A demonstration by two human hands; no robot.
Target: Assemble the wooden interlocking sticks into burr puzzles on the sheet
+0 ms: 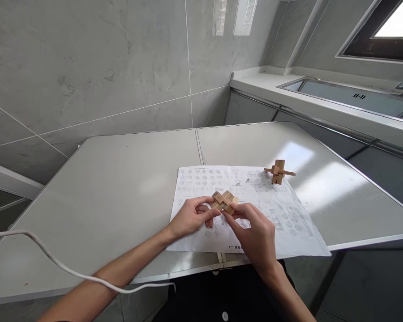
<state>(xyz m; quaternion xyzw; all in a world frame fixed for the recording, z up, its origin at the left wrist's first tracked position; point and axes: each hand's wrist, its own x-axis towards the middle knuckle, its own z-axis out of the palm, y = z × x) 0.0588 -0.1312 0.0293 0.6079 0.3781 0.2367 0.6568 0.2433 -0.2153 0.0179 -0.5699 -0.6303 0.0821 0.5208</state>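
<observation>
Several interlocked wooden blocks form a burr puzzle [225, 199], raised a little over the printed sheet. My left hand [193, 215] pinches its left side between thumb and fingers. On the right side, my right hand [253, 228] grips the same puzzle with thumb and fingertips, so the lower edges of some pieces are hidden. Under both hands lies a large white instruction sheet [201, 243] covered in small printed diagrams. A second wooden puzzle [278, 171], cross-shaped with a dark mark on one piece, rests at the sheet's upper right edge.
The sheet lies on a pale folding table [121, 179] with a seam across its middle. A white cable [70, 270] hangs across the lower left, over my left forearm. Behind the table stand a grey tiled wall [121, 58] and a counter with a sink [349, 96].
</observation>
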